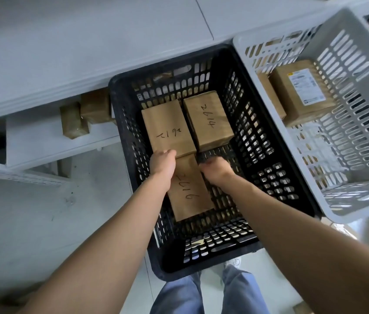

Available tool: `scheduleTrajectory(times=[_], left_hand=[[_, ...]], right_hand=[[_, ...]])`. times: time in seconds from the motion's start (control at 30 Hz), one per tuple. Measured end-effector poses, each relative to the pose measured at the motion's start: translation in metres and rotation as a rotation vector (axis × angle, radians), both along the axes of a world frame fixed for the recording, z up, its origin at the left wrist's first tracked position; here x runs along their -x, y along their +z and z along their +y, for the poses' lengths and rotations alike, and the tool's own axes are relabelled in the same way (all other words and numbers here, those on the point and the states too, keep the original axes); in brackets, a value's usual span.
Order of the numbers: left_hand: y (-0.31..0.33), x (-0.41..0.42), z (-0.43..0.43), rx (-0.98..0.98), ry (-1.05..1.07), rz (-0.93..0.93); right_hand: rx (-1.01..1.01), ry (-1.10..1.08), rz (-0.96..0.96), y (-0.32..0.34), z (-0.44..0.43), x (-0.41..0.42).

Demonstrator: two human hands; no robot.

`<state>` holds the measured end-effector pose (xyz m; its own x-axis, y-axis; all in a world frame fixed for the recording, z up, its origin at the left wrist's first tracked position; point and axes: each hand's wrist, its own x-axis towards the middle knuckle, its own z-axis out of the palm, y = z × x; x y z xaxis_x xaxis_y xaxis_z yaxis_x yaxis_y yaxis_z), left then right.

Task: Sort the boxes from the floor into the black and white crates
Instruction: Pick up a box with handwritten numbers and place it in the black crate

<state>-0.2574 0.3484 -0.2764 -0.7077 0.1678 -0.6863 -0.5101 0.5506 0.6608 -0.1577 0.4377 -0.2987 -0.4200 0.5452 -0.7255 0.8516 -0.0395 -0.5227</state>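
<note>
Left hand [162,163] and right hand [216,171] inside black crate [203,262], both clamped on far end of box 2616 [189,196], one per side, fingers curled. Whether box rests on crate floor: cannot tell. Beyond it, box 2612 [167,128] and box 2614 [208,120] side by side. White crate [360,105] adjoining at right holds two boxes [301,91].
</note>
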Motion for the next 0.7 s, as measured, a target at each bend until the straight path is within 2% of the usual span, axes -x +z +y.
scheduleTrajectory(times=[0.13,0.33,0.5,0.7], left_hand=[[0.051,-0.009,0.026,-0.127,-0.210,0.228],[0.135,-0.053,0.088,-0.420,-0.463,0.414],[0.180,-0.141,0.132,-0.625,-0.720,0.327],[0.196,-0.269,0.158,-0.710,-0.987,0.217]], right_hand=[[-0.153,-0.177,0.289,0.058,0.020,0.005],[-0.375,-0.438,0.634,0.148,0.043,-0.048],[-0.590,-0.727,0.668,0.194,0.058,-0.140],[-0.768,-1.007,0.568,0.210,0.068,-0.283]])
